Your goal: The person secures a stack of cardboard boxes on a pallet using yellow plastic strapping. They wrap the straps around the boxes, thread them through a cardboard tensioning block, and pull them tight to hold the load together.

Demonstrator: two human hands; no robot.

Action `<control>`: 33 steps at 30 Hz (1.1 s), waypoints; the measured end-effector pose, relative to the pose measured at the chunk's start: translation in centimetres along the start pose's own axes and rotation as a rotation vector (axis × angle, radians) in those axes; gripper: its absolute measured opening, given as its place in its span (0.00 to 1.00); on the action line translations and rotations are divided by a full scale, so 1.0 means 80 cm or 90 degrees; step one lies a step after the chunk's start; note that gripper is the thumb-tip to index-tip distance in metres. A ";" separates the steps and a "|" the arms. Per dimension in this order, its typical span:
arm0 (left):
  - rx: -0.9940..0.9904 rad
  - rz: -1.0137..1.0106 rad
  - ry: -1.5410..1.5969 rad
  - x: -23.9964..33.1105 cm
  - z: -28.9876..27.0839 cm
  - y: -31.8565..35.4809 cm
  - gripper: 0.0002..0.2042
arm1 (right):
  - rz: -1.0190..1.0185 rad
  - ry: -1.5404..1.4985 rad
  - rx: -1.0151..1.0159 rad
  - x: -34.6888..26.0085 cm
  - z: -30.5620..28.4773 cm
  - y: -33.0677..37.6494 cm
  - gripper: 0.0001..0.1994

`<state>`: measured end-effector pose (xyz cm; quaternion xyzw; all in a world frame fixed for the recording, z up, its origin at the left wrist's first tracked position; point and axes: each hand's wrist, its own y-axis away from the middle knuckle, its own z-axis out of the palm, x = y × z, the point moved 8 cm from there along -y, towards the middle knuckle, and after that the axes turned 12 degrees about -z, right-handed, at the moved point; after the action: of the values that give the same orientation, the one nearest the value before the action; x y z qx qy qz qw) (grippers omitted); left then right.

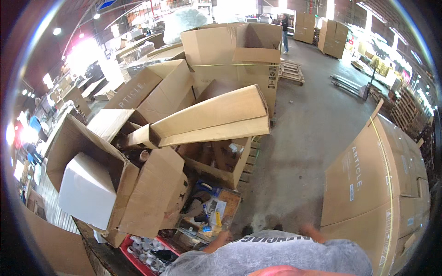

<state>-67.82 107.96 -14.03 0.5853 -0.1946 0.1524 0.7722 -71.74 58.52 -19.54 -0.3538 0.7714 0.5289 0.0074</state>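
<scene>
Low in view, my left hand hangs beside the near edge of a small work board; whether it touches the board I cannot tell. On the board lie a paper sheet, a yellow strip-like object, a blue-handled object and small blue pieces. My right hand is near the lower part of a large strapped carton. Both hands are small and blurred, so their fingers do not show clearly. A red basket of white and dark pieces stands left of my left forearm.
An open carton with a white block stands at left. A long folded cardboard piece lies across other boxes. Larger open cartons rise behind. Grey floor runs ahead, with pallets, a pallet jack and a person.
</scene>
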 end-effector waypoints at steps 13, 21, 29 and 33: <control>-0.164 -0.189 -0.352 -0.019 0.221 -0.058 0.13 | 0.152 -0.752 0.712 0.446 0.087 0.270 0.12; -0.221 0.098 -0.168 0.048 0.520 0.002 0.13 | -0.039 -0.563 0.581 0.462 0.104 0.329 0.15; -0.364 0.019 -0.559 -0.251 0.727 0.078 0.17 | 0.014 -0.779 0.893 0.666 0.082 0.533 0.13; -0.435 0.289 -0.634 -0.245 0.875 0.146 0.13 | 0.100 -0.834 0.896 0.724 0.098 0.620 0.13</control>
<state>-98.99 43.55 3.14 0.2512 -0.6863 -0.0481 0.6809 -145.47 43.18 -5.10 0.1494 0.7763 0.0368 0.6113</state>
